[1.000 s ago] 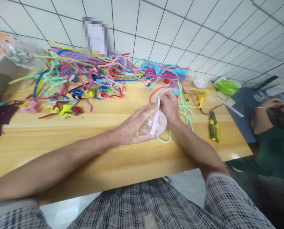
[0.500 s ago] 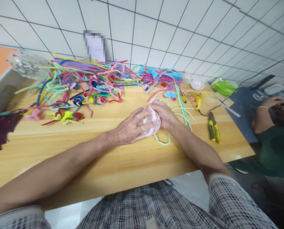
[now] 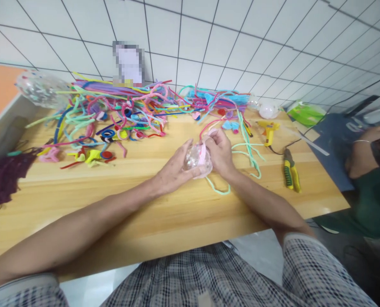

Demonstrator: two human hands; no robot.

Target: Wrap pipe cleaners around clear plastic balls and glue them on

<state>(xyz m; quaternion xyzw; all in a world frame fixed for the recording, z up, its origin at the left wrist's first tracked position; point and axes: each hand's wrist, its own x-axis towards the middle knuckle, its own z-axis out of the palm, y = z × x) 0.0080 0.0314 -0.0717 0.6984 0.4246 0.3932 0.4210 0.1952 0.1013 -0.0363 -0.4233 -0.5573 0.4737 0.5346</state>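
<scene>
My left hand (image 3: 172, 170) cups a small clear ball (image 3: 193, 157) with shiny flecks in it, its thumb and fingers spread around the left and lower sides. A pale pink strip (image 3: 202, 154) runs up across the ball's right side. At the top right of the ball, my right hand (image 3: 221, 149) is closed in a pinch on the strip's upper end; its fingertips are partly hidden. Beneath and beside the hands lies a mint green pipe cleaner (image 3: 220, 192) in a loop on the wooden table (image 3: 145, 209).
Heaped pipe cleaners (image 3: 113, 94) line the wall. On the right are a yellow glue gun (image 3: 268, 130), yellow-green pliers (image 3: 291, 172) and a white ball (image 3: 268, 110). A confetti-filled balloon (image 3: 43, 88) and dark purple cloth (image 3: 7, 179) are left. A person in green (image 3: 373, 196) sits at right.
My left fingers have shifted from across the ball's front to its sides, baring more of it. My right hand has risen slightly and turned, drawing the pink strip upward.
</scene>
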